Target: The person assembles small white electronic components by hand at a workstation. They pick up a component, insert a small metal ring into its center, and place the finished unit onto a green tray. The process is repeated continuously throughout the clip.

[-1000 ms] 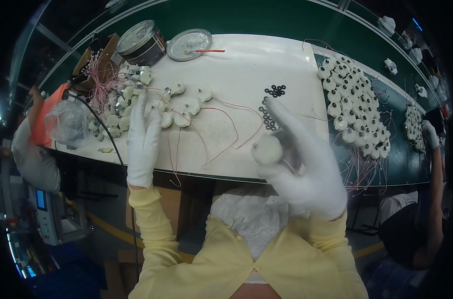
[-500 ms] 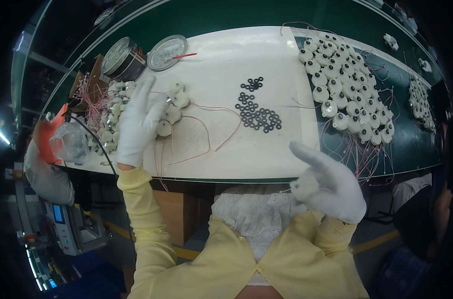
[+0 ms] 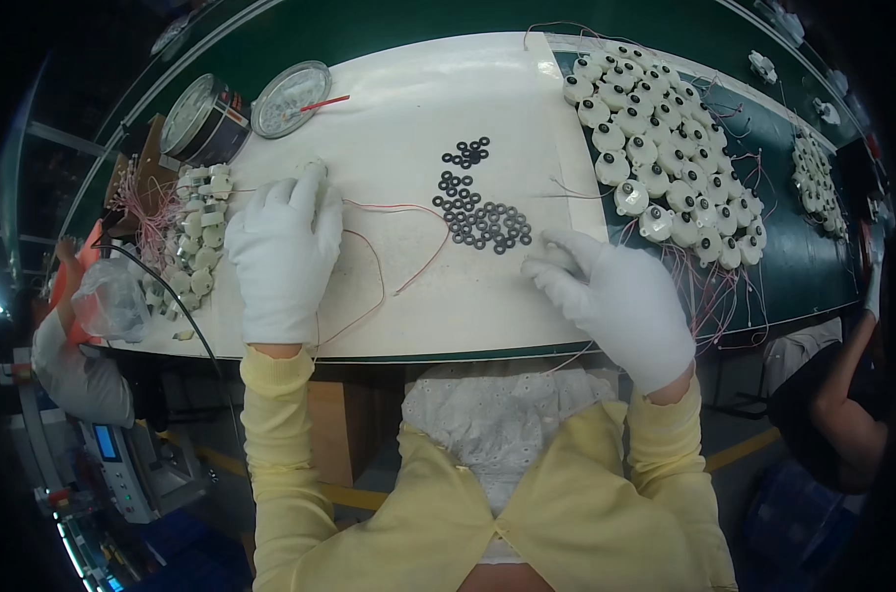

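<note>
My left hand, in a white glove, is cupped palm down over a small group of white wired parts. Its bent fingers hide most of them; one pale part shows at the fingertips, and red and white wires run out to the right. Near the lower right of the black rings, my white-gloved right hand is curled with its back upward. A thin pale wire trails from beneath it; whatever is inside the palm is hidden.
Rows of white round parts with black centres cover a green mat at right. More wired parts lie at left beside a clear plastic bag. A tin and round lid stand behind. Other people are at both sides.
My left hand has moved over the white wired parts and bent its fingers. My right hand has turned palm down and come up toward the rings; the white round part in it is now hidden.
</note>
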### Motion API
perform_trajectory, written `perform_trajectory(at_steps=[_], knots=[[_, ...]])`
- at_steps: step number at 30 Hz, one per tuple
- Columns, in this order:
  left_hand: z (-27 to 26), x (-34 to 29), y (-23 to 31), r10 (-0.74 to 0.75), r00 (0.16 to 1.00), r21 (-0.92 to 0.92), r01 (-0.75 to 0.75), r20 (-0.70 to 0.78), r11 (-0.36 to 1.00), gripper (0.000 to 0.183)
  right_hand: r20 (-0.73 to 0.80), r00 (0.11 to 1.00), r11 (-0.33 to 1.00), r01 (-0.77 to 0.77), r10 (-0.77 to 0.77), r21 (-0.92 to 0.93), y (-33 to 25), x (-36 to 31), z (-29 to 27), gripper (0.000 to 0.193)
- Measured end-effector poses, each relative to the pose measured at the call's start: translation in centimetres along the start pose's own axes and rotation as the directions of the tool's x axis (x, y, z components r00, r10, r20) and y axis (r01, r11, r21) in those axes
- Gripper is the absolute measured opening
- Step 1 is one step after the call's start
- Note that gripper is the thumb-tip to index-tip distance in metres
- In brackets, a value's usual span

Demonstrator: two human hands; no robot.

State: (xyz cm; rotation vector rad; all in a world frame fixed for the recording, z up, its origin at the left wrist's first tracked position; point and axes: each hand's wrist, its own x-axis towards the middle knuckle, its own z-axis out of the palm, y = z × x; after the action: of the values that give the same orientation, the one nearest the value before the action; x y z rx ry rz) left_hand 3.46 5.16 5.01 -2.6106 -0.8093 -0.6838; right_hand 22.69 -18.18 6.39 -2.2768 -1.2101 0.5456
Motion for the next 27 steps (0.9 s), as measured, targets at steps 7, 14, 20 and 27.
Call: perform_trajectory(at_steps=[7,14,20,27], knots=[[0.8,0.1,-0.5,0.057,0.997,-0.044,-0.06,-0.056,0.997,0.022,-0.015,0.984,0.983,0.18,-0.18,0.027,1.1,0.1,0.8,0.045],[1.0,-0.2,-0.2,-0.038,0.996,-0.17,0.052,0.082,0.984,0.026,0.031,0.999,0.996,-0.014,0.016,-0.085,-0.9,0.3,0.0,0.037],[-0.1,-0.6,-0.6,0.1,0.99,-0.091,-0.091,0.095,0.992,0.018,-0.147,0.986,0.991,0.064,-0.081,-0.118,1.3,0.5,0.7,0.042],[-2.2,-2.6,0.2,0.167,0.985,-0.124,-0.172,-0.046,0.977,0.02,-0.114,0.967,0.904,0.165,-0.226,-0.395,-0.6,0.2,-0.9,0.037]])
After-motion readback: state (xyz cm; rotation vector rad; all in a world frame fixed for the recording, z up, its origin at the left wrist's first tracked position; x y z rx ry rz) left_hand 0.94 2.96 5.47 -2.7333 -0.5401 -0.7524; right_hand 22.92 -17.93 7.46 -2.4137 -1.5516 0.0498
